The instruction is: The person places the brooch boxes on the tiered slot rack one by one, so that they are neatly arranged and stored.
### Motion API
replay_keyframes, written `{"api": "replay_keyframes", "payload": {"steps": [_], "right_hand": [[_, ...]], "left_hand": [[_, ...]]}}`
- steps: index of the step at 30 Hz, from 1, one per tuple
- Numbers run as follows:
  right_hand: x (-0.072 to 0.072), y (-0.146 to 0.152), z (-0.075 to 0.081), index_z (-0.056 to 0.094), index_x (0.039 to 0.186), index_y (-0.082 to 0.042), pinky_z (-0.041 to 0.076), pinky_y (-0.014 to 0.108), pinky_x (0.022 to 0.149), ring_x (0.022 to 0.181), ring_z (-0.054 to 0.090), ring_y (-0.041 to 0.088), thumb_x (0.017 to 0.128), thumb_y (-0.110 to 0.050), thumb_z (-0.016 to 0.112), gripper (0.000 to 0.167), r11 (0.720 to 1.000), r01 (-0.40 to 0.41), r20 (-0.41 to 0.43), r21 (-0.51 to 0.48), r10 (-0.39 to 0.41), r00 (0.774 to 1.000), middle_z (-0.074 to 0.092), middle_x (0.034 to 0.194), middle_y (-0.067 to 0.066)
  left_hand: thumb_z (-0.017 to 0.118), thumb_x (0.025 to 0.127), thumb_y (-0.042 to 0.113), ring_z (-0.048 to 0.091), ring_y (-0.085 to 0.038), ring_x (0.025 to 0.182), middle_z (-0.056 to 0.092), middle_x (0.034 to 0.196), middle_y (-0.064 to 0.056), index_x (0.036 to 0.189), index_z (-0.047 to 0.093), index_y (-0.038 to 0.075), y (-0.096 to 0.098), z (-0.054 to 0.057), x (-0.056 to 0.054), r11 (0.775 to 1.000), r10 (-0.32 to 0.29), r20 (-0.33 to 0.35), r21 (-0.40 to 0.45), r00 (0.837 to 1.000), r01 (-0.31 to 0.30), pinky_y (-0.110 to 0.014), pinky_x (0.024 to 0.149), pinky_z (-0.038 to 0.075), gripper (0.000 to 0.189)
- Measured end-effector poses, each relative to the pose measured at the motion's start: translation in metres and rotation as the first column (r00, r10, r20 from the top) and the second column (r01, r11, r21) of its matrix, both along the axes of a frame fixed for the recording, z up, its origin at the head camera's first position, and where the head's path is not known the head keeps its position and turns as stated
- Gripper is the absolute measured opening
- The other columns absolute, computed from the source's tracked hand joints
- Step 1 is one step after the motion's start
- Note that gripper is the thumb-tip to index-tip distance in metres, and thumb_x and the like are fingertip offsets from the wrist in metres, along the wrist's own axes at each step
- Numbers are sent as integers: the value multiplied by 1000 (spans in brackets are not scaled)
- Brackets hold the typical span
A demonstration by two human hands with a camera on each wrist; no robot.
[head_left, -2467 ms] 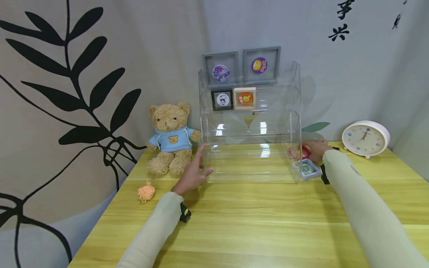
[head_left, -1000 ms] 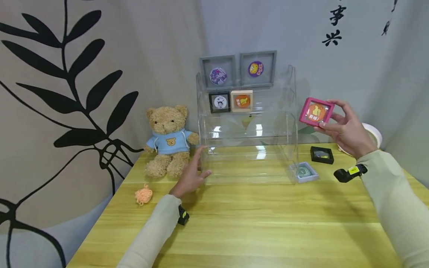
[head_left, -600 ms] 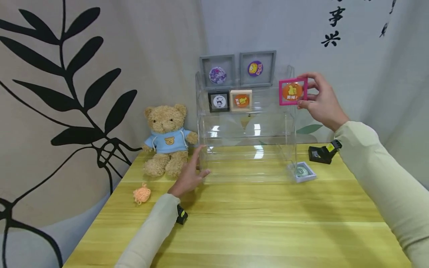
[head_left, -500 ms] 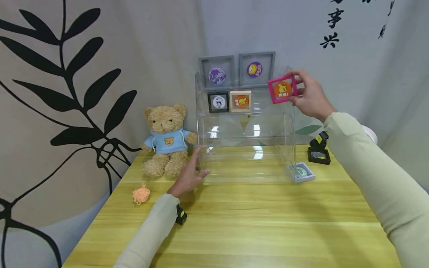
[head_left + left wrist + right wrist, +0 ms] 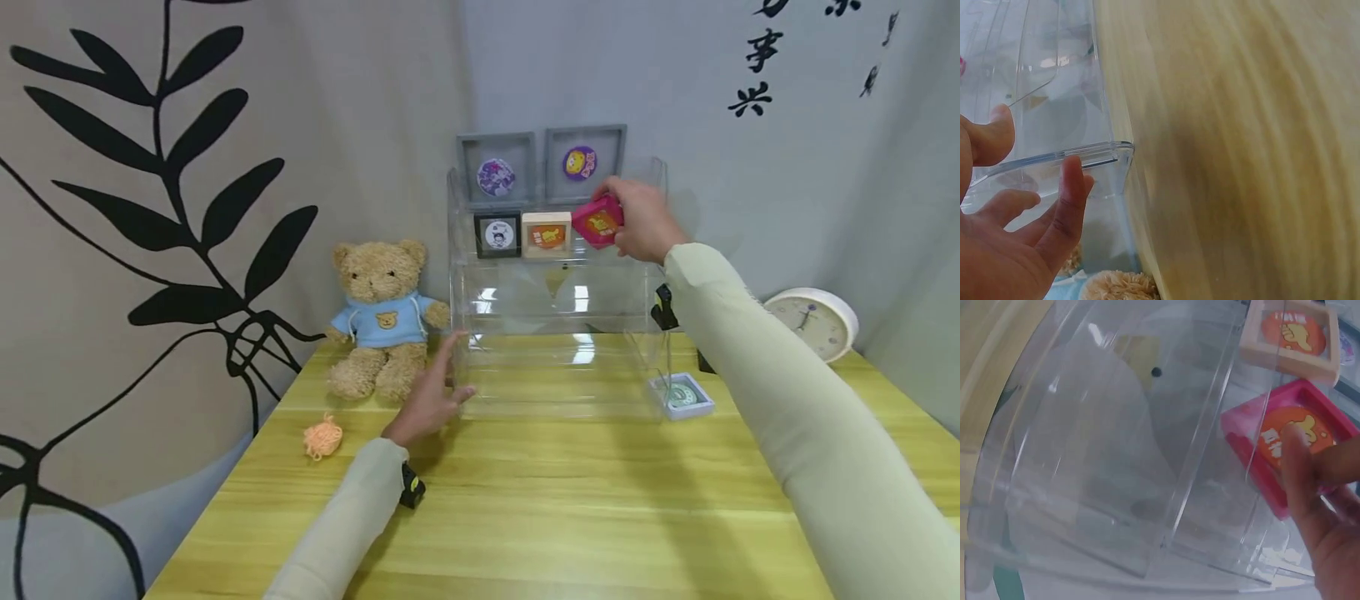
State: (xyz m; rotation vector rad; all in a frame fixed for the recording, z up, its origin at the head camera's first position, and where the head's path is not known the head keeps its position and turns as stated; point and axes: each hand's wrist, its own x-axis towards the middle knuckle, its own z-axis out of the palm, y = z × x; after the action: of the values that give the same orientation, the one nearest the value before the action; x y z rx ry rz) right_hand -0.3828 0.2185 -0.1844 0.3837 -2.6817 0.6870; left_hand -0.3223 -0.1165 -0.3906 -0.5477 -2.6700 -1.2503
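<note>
The left hand (image 5: 429,400), fingers extended, is at the left side of the clear rack (image 5: 525,325). Right of the cream frame (image 5: 546,235), at an upper tier, the tilted pink frame (image 5: 597,222) is pinched in the fingers of the right hand (image 5: 645,218); placing seems underway, probably needing squaring, then release.

The square pink frame (image 5: 597,222) contains a round orange badge (image 5: 1275,423) with a yellow thumbs-up and white characters. It is held in the right hand (image 5: 643,218), tilted, by the second tier from the top of the clear rack (image 5: 525,312). This rack is transparent, has several steps, and stands upright on the bench (image 5: 570,517).
</note>
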Motion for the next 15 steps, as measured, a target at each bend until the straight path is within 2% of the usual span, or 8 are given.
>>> {"api": "replay_keyframes", "payload": {"steps": [5, 7, 10, 12, 15], "right_hand": [[-5, -10, 3, 51, 135, -4, 66, 43, 71, 123, 51, 43, 83, 19, 57, 57, 998, -10, -1, -63, 10, 1000, 55, 133, 26], [-6, -12, 3, 53, 134, -3, 65, 46, 79, 122, 52, 42, 84, 19, 55, 54, 995, 7, 1, -96, -6, 1000, 56, 132, 25], [-8, -13, 3, 56, 130, -2, 64, 45, 85, 118, 56, 39, 85, 17, 51, 49, 978, 26, 21, -207, -22, 1000, 57, 130, 23], [-10, -13, 1, 57, 126, 0, 64, 40, 87, 113, 58, 33, 86, 15, 51, 43, 945, 38, 40, -324, -26, 999, 57, 122, 18], [-12, -12, -5, 55, 121, 0, 64, 30, 84, 107, 57, 26, 89, 14, 53, 35, 853, 53, 93, -520, -5, 996, 54, 110, 9]], "left_hand": [[73, 89, 10, 54, -50, 129, 48, 151, -24, 152, 20, 52, -3, 3, 1, 1000, 26, -8, -8, 1000, -26, -67, 92, 56, 93], [74, 89, 10, 55, -49, 128, 49, 150, -24, 152, 20, 52, -3, 3, 1, 1000, 28, -3, -11, 1000, -29, -66, 91, 56, 93], [74, 89, 10, 54, -49, 129, 48, 151, -24, 153, 21, 51, -1, 2, 1, 1000, 25, -3, -10, 1000, -25, -67, 93, 55, 92], [74, 89, 10, 55, -49, 128, 48, 150, -25, 153, 21, 51, 0, 1, 1, 1000, 27, -6, -9, 1000, -27, -65, 91, 57, 93], [74, 88, 10, 55, -49, 128, 48, 151, -25, 152, 20, 53, 2, 0, 2, 1000, 25, 1, -1, 1000, -25, -61, 86, 60, 94]]}}
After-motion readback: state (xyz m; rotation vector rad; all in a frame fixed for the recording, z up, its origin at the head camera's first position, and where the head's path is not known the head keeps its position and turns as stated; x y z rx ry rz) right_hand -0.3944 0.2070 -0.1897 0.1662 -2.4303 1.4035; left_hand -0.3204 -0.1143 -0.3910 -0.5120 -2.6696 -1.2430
